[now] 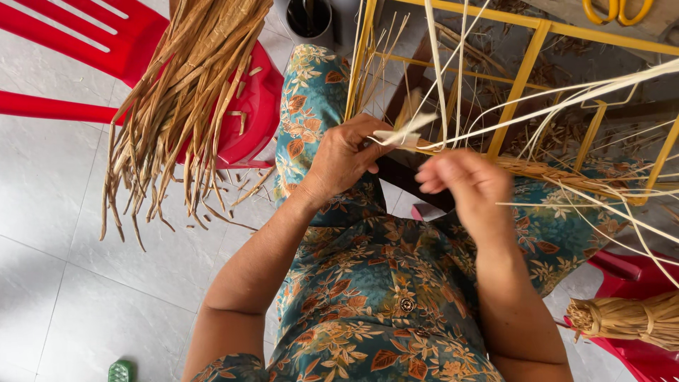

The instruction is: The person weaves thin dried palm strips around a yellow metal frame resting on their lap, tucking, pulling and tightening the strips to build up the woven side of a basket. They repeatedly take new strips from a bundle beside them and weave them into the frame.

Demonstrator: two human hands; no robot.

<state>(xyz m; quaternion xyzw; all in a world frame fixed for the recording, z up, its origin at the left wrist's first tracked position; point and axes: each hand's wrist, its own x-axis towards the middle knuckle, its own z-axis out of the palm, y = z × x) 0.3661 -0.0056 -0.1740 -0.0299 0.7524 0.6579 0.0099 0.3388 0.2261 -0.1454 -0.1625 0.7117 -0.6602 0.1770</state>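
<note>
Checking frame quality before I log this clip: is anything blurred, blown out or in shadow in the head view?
Head view: the right hand is smeared by motion blur, while the left hand pinching the pale strips stays sharp; the strips fanning to the right look nearly blown out in bright light; the dried reed bundle and tiled floor are evenly lit and crisp.

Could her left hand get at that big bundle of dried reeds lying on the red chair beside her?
Probably yes. The bundle of dried reeds hangs off the red chair just to the left of the left hand, with nothing between them. But that hand is pinching a pale strip at the yellow frame, so it would have to let go.
</note>
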